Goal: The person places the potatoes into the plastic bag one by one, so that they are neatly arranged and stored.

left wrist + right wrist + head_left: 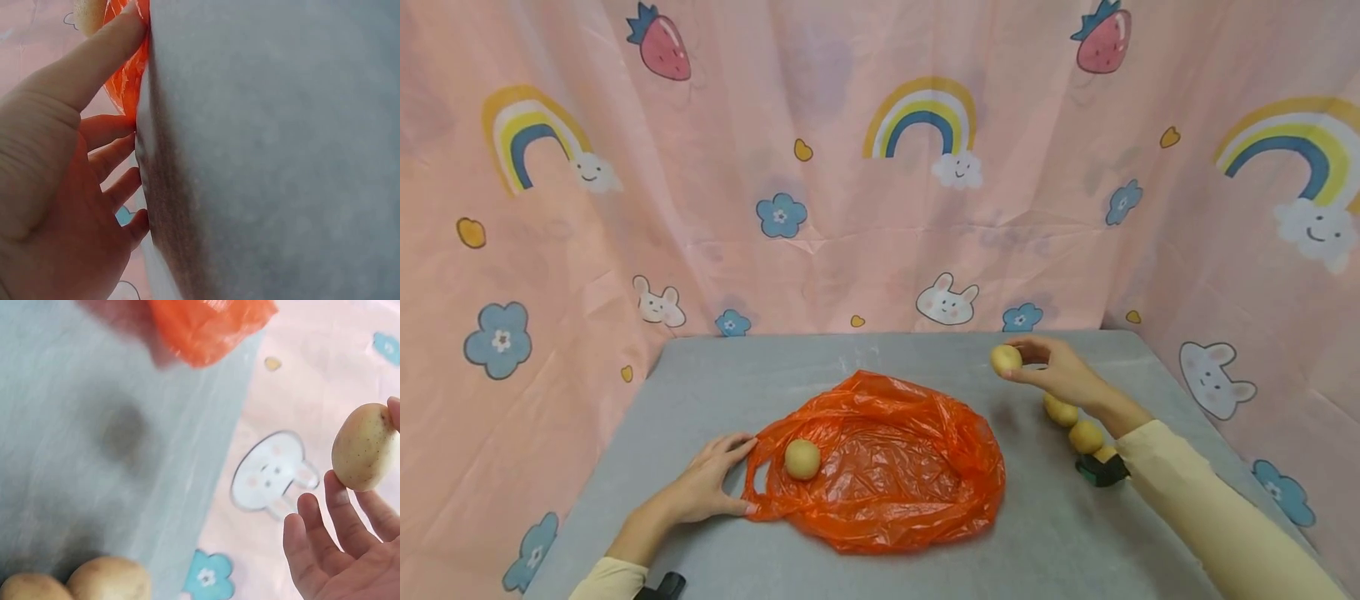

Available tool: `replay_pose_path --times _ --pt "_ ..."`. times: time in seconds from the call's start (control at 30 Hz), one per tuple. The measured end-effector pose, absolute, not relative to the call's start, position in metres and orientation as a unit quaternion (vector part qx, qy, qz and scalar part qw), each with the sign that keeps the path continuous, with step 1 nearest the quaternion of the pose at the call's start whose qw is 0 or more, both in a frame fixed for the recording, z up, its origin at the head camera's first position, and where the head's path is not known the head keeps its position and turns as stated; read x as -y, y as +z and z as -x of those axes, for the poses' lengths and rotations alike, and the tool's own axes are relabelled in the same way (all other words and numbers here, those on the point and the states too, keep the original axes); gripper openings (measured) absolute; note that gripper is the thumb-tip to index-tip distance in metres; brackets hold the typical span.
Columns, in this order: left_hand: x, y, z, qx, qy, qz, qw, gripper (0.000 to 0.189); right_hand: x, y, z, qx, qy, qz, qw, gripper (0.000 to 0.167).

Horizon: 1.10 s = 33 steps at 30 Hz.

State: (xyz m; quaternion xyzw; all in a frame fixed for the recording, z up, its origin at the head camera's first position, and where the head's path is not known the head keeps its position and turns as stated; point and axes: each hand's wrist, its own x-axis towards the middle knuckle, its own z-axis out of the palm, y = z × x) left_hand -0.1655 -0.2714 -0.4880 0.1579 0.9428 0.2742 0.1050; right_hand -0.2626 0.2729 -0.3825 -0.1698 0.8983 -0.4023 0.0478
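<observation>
An orange plastic bag (pixel 880 533) lies spread with its mouth up, and one potato (pixel 802 460) sits inside near its left handle. My left hand (pixel 703 483) rests at that handle, thumb and index finger spread and pressing the plastic against the table; the left wrist view shows the bag (pixel 128 81) under the thumb. Raised above the table at the right, my right hand (pixel 1060 367) pinches another potato (pixel 1006 360) between thumb and fingertips. That pale, speckled potato (pixel 364 447) shows whole in the right wrist view, the other fingers loosely extended.
Several potatoes (pixel 1086 437) lie in a row on the grey table (pixel 760 367) below my right forearm, partly hidden by the sleeve and a black wrist strap (pixel 1103 471). A pink printed curtain (pixel 850 275) surrounds the table at the back and sides.
</observation>
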Motion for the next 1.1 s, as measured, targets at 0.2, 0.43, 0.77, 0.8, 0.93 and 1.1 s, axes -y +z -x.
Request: replay_pose_path --times 0.2,0.43,0.77,0.8,0.93,1.1 --pt "0.271 -0.488 0.164 -0.943 0.271 -0.156 0.111 0.104 -0.255 -0.376 0.255 -0.891 -0.410 0.188 0.049 0.051" --pt "0.271 -0.488 0.165 -0.942 0.273 -0.163 0.102 0.105 -0.233 -0.369 0.248 -0.886 -0.415 0.202 0.048 0.049" --pt "0.272 -0.485 0.166 -0.942 0.272 -0.168 0.100 0.106 -0.200 -0.366 0.245 -0.876 -0.422 0.228 0.056 0.047" --pt "0.272 -0.484 0.166 -0.942 0.272 -0.169 0.100 0.106 -0.197 -0.366 0.245 -0.873 -0.424 0.232 0.060 0.047" --pt "0.272 -0.484 0.166 -0.941 0.274 -0.167 0.105 0.106 -0.187 -0.370 0.243 -0.870 -0.423 0.245 0.065 0.047" --pt "0.272 -0.484 0.164 -0.941 0.273 -0.168 0.107 0.105 -0.177 -0.375 0.242 -0.866 -0.423 0.254 0.079 0.047"
